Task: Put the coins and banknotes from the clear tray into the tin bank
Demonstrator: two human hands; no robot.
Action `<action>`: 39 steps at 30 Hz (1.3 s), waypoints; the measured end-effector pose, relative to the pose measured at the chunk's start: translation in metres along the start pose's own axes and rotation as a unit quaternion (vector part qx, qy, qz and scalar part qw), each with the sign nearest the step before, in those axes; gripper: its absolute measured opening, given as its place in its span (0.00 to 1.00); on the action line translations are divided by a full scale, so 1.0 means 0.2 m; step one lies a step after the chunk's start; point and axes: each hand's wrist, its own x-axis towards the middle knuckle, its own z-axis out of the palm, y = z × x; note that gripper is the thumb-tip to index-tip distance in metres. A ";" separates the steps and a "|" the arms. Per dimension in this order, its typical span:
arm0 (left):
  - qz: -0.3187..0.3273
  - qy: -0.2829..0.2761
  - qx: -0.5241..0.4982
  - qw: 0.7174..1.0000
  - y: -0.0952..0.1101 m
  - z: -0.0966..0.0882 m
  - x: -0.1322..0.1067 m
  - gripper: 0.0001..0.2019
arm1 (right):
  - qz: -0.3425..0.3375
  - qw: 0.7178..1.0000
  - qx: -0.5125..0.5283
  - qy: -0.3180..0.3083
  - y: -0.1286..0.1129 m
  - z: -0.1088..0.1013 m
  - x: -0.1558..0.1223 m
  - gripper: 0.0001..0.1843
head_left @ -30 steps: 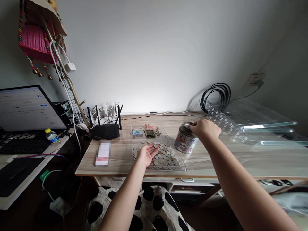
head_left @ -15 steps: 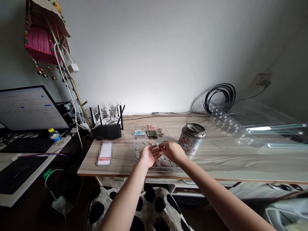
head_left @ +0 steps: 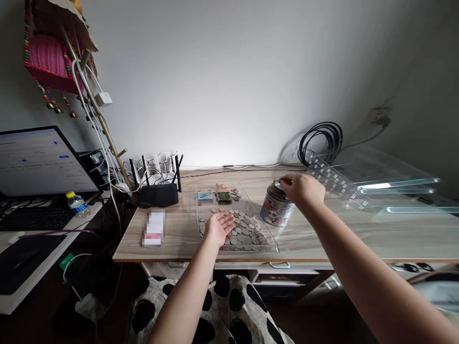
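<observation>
My right hand (head_left: pixel 304 188) is over the lid of a printed tin can (head_left: pixel 275 210), its fingers pinched together at the top; whatever they hold is hidden. Palm up, my left hand (head_left: pixel 218 228) hovers over a clear plastic tray (head_left: pixel 276 248) with its fingers apart, and I make out nothing held in it. Many coins (head_left: pixel 247 231) lie spread across the near part of that tray. At its far end are folded banknotes (head_left: pixel 223 196), a blue-and-white note bundle (head_left: pixel 205 195) and a few more coins.
Left of the tray are a phone-like slab (head_left: pixel 154 228) and a black router (head_left: pixel 158 195). A coil of black cable (head_left: pixel 321 143) leans on the wall, near clear acrylic panels (head_left: pixel 394 186). A laptop (head_left: pixel 36 162) and a bottle (head_left: pixel 77 204) stand on the left desk.
My right hand has left my left hand and moved right and up to the can's lid. The left hand stays over the tray, palm up. The view has shifted slightly.
</observation>
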 end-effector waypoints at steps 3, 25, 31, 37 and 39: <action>0.025 0.023 -0.020 0.999 0.00 0.00 0.00 0.12 | -0.120 0.987 0.085 -0.061 -0.11 0.11 -0.18 0.15; 0.162 0.146 -0.060 0.974 0.02 0.01 -0.02 0.09 | -0.296 0.852 0.184 -0.392 -0.41 0.46 -0.39 0.13; 0.159 0.152 -0.062 0.974 0.02 0.01 -0.02 0.08 | -0.321 0.839 0.192 -0.394 -0.42 0.43 -0.41 0.05; 0.156 0.160 -0.073 0.972 0.02 0.01 -0.02 0.08 | -0.326 0.835 0.185 -0.402 -0.47 0.42 -0.44 0.09; 0.154 0.163 -0.071 0.972 0.02 0.01 -0.02 0.08 | -0.335 0.835 0.156 -0.407 -0.48 0.42 -0.45 0.07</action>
